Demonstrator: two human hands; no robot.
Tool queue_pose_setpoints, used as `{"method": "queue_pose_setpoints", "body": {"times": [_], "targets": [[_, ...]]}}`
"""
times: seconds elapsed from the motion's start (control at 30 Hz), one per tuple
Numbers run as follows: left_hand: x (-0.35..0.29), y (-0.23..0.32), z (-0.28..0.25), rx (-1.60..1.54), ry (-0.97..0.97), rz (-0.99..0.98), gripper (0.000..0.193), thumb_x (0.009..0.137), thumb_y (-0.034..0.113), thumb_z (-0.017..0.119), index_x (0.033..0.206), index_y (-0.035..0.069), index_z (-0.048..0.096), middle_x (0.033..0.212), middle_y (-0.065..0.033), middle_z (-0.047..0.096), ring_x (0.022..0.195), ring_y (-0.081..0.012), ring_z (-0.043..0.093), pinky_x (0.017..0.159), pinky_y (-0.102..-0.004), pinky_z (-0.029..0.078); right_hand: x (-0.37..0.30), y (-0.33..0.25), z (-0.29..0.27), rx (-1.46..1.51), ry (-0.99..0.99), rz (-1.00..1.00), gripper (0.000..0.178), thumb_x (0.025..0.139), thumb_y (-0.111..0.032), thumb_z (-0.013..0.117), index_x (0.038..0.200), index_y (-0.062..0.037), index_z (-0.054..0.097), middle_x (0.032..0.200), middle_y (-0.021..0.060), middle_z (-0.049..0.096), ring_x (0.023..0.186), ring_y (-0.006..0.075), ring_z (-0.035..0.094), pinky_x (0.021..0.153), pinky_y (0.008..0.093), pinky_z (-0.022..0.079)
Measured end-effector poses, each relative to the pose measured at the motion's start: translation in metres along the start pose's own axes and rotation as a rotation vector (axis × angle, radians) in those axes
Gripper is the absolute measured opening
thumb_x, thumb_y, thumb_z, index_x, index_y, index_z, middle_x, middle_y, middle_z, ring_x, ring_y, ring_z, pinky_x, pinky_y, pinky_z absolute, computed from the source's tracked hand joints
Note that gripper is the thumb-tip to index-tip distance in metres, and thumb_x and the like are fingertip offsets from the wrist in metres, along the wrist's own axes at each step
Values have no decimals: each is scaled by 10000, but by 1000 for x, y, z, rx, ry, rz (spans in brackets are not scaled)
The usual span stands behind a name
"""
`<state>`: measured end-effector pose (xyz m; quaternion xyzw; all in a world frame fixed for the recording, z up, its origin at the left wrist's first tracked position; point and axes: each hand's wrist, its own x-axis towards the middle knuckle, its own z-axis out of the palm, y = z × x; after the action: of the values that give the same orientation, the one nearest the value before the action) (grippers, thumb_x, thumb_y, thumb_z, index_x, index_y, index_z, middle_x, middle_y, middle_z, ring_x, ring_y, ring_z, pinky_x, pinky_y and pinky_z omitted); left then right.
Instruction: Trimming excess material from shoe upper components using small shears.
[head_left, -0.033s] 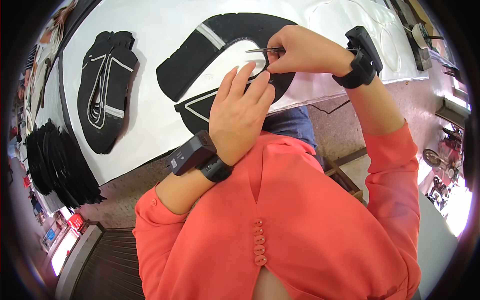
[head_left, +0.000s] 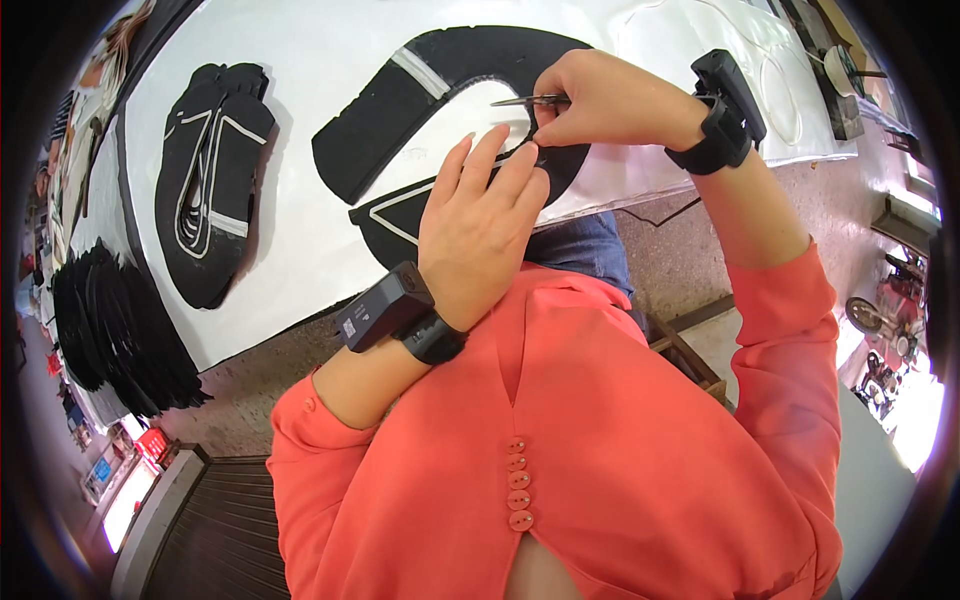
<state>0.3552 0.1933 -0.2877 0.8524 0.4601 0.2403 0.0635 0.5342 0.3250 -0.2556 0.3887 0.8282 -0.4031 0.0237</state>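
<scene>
Gripping the metal tool (head_left: 515,101), the right hand (head_left: 620,100) is closing thumb and fingers around it, with the slim point aiming left over the white gap. Whether this is a pair of snips or tweezers, the fingers are hiding. The left hand (head_left: 482,215) is lying palm down, fingers spread, over the lower arm of the black piece (head_left: 490,52); I cannot tell whether it is pinching the edge too. Both hands are meeting at the inner curve, to the right of the piece's middle.

Careful work here is probably depending on the left hand pressing the piece flat close to the tool, fingertips staying clear of the point, and on small wrist moves following the curve.

The piece is resting on the white-covered table (head_left: 310,70). Toward the left, a folded black bundle (head_left: 215,280) is lying apart from it, and black strips (head_left: 115,330) are hanging beyond. A red basket (head_left: 152,442) is standing farther off, lower left; a wheel (head_left: 865,315) is showing far right.
</scene>
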Motion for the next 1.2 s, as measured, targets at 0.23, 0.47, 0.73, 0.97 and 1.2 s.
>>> {"method": "queue_pose_setpoints", "body": {"times": [0.23, 0.47, 0.73, 0.97, 1.2], "targets": [[1, 1, 1, -25, -15, -44, 276, 779, 44, 647, 1055, 50, 631, 1233, -74, 616, 1217, -316, 527, 1056, -483, 404, 3, 5, -2, 35, 44, -11, 212, 733, -185, 700, 741, 13, 623, 598, 61, 519, 565, 135, 475, 541, 297, 406], [0, 1, -2, 13, -31, -33, 285, 781, 62, 651, 1065, 64, 636, 1208, -52, 625, 1204, -313, 530, 1050, -483, 410, -1, 5, 7, 18, 98, -36, 214, 734, -181, 699, 724, 17, 618, 588, 73, 524, 552, 145, 483, 542, 299, 415], [-5, -15, -9, -43, -70, 38, 314, 710, 101, 724, 1014, 89, 643, 1190, -29, 631, 1182, -286, 546, 1010, -470, 443, -4, -4, 15, 75, 25, 92, 229, 749, -190, 702, 727, 25, 625, 585, 82, 533, 544, 151, 500, 542, 298, 426], [-2, -27, -15, -78, -85, 116, 243, 750, 109, 686, 989, 91, 644, 1186, -8, 636, 1175, -278, 557, 994, -469, 457, -7, -9, 13, 32, 60, 32, 211, 744, -179, 705, 744, 24, 648, 591, 86, 555, 550, 147, 514, 546, 299, 431], [-5, -26, -12, -96, -73, 110, 257, 728, 106, 708, 978, 90, 650, 1187, -3, 642, 1183, -271, 557, 1008, -471, 448, -8, -7, 9, 63, 69, 42, 236, 709, -217, 682, 746, 16, 682, 620, 159, 622, 589, 271, 615, 604, 353, 497]]}}
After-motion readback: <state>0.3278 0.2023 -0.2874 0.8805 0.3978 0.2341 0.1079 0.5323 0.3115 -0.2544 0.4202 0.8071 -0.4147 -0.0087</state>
